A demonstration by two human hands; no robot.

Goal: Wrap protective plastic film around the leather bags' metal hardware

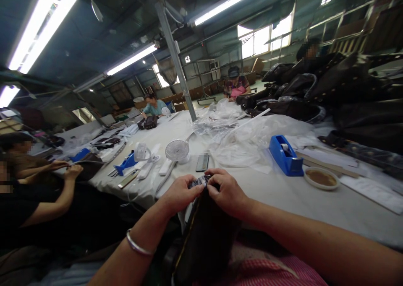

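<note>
A dark bag (204, 235) with a yellowish edge stands in my lap against the front edge of the white table (283, 193). My left hand (179, 193) and my right hand (228, 191) are both closed, pinching a small dark patterned part (197, 181) at the top of the bag between thumbs and fingers. A silver bangle (136, 245) sits on my left wrist.
On the table lie a small white fan (176, 151), a dark phone-like slab (202, 162), a blue tape dispenser (285, 155), a dish of brown liquid (321, 178), clear plastic bags (239, 135) and piled dark bags (330, 93). A co-worker's arms (47, 185) work at left; other people sit further back.
</note>
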